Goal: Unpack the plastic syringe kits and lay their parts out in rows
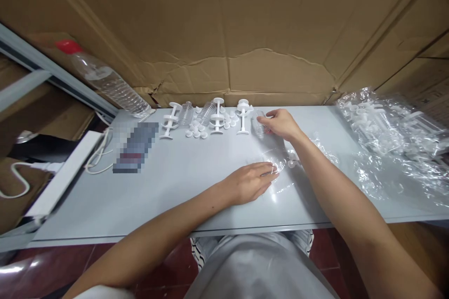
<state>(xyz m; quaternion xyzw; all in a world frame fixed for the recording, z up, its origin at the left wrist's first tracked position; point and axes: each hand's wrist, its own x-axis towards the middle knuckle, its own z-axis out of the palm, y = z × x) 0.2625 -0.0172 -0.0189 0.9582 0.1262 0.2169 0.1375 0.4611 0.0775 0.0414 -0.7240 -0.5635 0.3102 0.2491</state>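
Observation:
My right hand (281,124) is closed on a clear ribbed plastic cylinder (258,124) near the back of the table, thumb and fingers at its right side. My left hand (253,181) lies flat, fingers stretched to the right over a clear plastic bag (286,182). Just beyond those fingertips is a small white plastic part (292,162), partly hidden by my right forearm. Left of the held cylinder stands a white spool-like plastic piece with round discs (242,117). Two similar white pieces (217,117) (170,121) are farther left, with clear ribbed cylinders (185,115) and several small white caps (196,130) between them.
A bulky clear bag of white parts (382,126) lies at the right, with crumpled film before it. On the left are a water bottle (112,86) leaning at the back, a blurred dark flat object (136,147) and a white power strip (66,173). Cardboard (224,23) walls the back.

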